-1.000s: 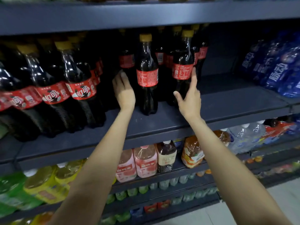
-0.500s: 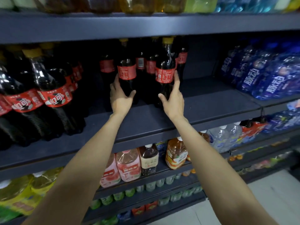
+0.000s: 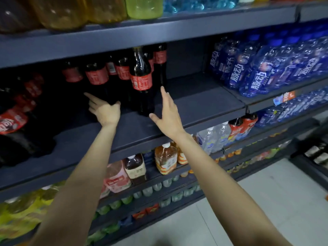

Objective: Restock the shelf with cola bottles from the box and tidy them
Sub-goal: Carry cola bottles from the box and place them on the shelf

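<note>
A person's two bare arms reach up and forward to a dark grey shop shelf [image 3: 195,105] at about chest height.

The left hand [image 3: 104,110] rests against the lower part of a cola bottle [image 3: 96,80] with a red label. Its fingers are spread, the index finger pointing left across the dark bottle body and the thumb curling up on the right side. Whether the hand actually grips the bottle cannot be told, since the bottle base is lost in shadow.

The right hand [image 3: 168,114] is open, fingers held loosely together and pointing up, thumb stretched out to the left. It sits just right of the front cola bottle [image 3: 142,80], which stands upright near the shelf's front edge. The fingertips are near the bottle's side; contact is unclear.

More cola bottles [image 3: 122,70] stand in a tight cluster behind and between these two, all upright with red labels. To the right of the cluster the shelf surface is bare. Larger cola bottles [image 3: 12,121] stand at the far left of the same shelf.

Blue drink bottles [image 3: 257,73] fill the next section to the right. Yellow and amber bottles [image 3: 71,11] stand on the shelf above. Orange, pink and clear drinks [image 3: 165,158] line the shelf below. A pale tiled floor [image 3: 266,201] shows at lower right.
</note>
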{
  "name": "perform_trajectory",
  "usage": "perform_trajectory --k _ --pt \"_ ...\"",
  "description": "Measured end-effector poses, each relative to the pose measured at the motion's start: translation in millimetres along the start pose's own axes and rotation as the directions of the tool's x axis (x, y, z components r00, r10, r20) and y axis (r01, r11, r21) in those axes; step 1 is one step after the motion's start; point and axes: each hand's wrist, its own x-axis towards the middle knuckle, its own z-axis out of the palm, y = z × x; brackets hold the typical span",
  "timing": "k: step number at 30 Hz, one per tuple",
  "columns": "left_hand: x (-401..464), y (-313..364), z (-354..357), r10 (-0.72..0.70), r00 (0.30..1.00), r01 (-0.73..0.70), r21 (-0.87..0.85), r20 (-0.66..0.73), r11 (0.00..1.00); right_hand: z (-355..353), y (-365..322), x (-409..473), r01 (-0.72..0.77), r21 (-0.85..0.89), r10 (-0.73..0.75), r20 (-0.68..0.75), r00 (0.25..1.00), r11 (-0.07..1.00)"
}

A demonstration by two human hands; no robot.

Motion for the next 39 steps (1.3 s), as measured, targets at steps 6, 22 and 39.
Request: perform_trajectory --k 6,22,39 --pt "-115 34 -9 0.047 0.985 -0.02 -0.161 0.165 0.987 -53 15 -36 0.118 -0.242 -0.106 0.061 0.992 0.963" --pt "-336 23 136 0.748 0.171 -0.655 -0.493 0.641 0.572 -176 177 -304 -0.448 -0.144 0.351 -0.433 0.83 0.882" --pt "-786 130 367 0.003 -0.308 -0.567 -0.186 0.951 0.802 -481 353 -686 -0.949 0.31 0.959 -0.282 -0.026 0.065"
